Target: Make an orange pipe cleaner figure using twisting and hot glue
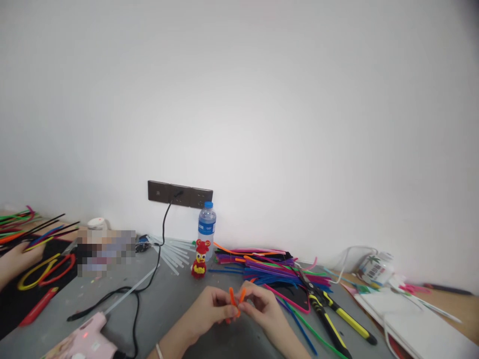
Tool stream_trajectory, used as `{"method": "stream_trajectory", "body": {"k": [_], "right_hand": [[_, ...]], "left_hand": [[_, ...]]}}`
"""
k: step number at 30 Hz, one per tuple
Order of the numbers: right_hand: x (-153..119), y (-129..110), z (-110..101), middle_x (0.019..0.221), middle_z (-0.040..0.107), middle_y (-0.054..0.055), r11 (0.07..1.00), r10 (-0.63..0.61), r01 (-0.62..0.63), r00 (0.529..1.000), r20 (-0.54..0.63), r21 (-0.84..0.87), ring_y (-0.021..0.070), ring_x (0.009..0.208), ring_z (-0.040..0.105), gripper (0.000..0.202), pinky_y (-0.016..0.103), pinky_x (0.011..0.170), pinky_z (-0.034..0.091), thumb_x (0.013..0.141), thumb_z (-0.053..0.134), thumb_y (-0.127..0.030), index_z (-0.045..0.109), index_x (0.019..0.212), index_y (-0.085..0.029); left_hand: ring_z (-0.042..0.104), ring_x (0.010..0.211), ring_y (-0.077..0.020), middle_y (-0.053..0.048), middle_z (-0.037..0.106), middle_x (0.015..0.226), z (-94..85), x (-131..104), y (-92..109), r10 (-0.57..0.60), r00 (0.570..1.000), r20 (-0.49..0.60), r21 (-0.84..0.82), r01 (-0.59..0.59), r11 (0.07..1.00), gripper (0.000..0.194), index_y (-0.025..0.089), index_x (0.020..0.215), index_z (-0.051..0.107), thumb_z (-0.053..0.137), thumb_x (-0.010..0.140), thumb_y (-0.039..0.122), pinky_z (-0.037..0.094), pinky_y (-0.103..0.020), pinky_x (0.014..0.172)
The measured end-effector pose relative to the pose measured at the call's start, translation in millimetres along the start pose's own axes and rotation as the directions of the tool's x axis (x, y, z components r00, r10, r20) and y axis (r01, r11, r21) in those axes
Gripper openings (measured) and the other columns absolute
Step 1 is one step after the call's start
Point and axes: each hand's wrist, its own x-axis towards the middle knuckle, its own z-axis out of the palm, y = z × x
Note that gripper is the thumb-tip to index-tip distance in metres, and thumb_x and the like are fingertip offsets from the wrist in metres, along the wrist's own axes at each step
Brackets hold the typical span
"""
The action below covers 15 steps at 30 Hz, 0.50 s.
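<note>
My left hand (214, 310) pinches a bent orange pipe cleaner (232, 297) between thumb and fingers, low in the middle of the view. Close against it, my right hand (261, 305) also grips the orange pipe cleaner, whose two short ends stick up in a V. The lower part is hidden behind the fingers. Just beyond my hands stands a small red and yellow figure (200, 262) with round ears. A water bottle with a blue cap (207, 224) is right behind it.
Pipe cleaners (262, 271) of several colours lie behind my right hand, beside yellow-black pliers (333, 314). Clear glue sticks (174, 252) and a black cable (159, 257) lie left; a pink glue gun (88, 339) is nearer. Another person's hand (22, 259) is far left. White sheets (415, 314) lie right.
</note>
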Motion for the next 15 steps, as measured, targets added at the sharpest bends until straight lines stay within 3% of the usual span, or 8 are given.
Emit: {"method": "stream_trajectory", "body": {"k": [4, 10, 15], "right_hand": [[0.6, -0.2, -1.2, 0.077, 0.066, 0.006, 0.992, -0.024, 0.014, 0.997, 0.077, 0.129, 0.02, 0.075, 0.062, 0.018, 0.029, 0.068, 0.047, 0.073, 0.078, -0.038, 0.073, 0.072, -0.02], [-3.1, 0.6, 4.5, 0.076, 0.07, 0.005, 0.948, 0.145, -0.186, 0.975, 0.171, 0.259, 0.0192, 0.071, 0.064, 0.019, 0.029, 0.065, 0.049, 0.067, 0.082, -0.036, 0.074, 0.072, -0.02], [-0.4, 12.1, 6.4, 0.065, 0.068, 0.001, 0.933, 0.183, -0.192, 0.981, 0.057, 0.305, 0.0142, 0.056, 0.061, 0.018, 0.025, 0.057, 0.046, 0.067, 0.083, -0.034, 0.074, 0.069, -0.018]], "left_hand": [[0.038, 0.046, -0.0057, 0.001, 0.061, 0.056, -2.2, -1.7, -0.5, -0.022, 0.998, 0.063, 0.043, 0.019, 0.999, 0.035, 0.011, 0.066, 0.074, 0.079, 0.064, 0.045, 0.022, -0.021, 0.046], [0.042, 0.046, -0.0066, 0.002, 0.06, 0.055, -4.4, -6.1, 4.2, -0.06, 0.985, 0.161, 0.047, 0.053, 0.997, 0.028, 0.012, 0.068, 0.075, 0.079, 0.063, 0.039, 0.023, -0.02, 0.045], [0.046, 0.046, -0.0082, 0.001, 0.059, 0.053, -4.3, 0.7, -3.1, -0.066, 0.997, 0.04, 0.084, 0.062, 0.995, 0.035, 0.011, 0.064, 0.072, 0.077, 0.063, 0.046, 0.027, -0.02, 0.043]]}}
